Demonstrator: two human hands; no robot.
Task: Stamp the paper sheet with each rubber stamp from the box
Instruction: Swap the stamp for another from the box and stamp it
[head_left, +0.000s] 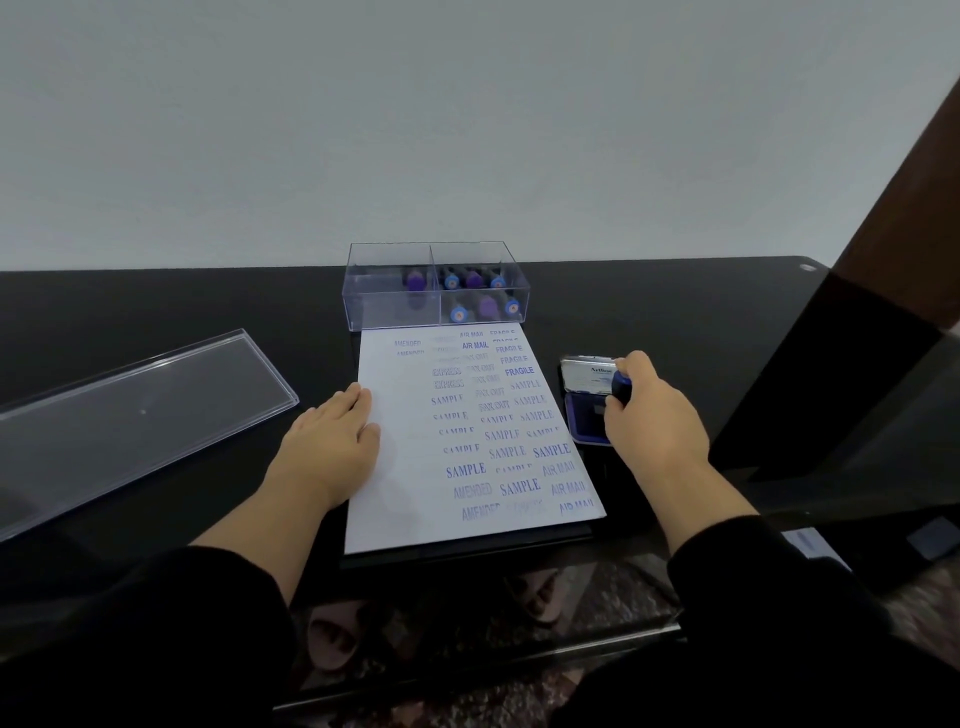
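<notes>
The fingers (621, 402) of the right hand (652, 410) are curled round a blue rubber stamp (621, 383), holding it down on the open ink pad (589, 415), which lies just beside the right edge of the paper sheet (410, 499). The left hand (332, 441) rests flat, fingers straight, on the sheet's left edge, pinning it to the black counter (156, 301). From the stamp the sheet lies to the left, its long axis running away from the person toward the clear box (436, 286) that touches its far end; the right hand is plainly the nearer one for the coming press. The right-hand columns are crowded with blue prints such as SAMPLE, FRAGILE and AIR MAIL, while the strip nearest the left hand looks bare, so I judge the stamp has to travel leftward across the printed part to find room. More stamps lie in the box's right compartments and one in the left. A clear lid (130, 415) lies well to the left of the sheet.
</notes>
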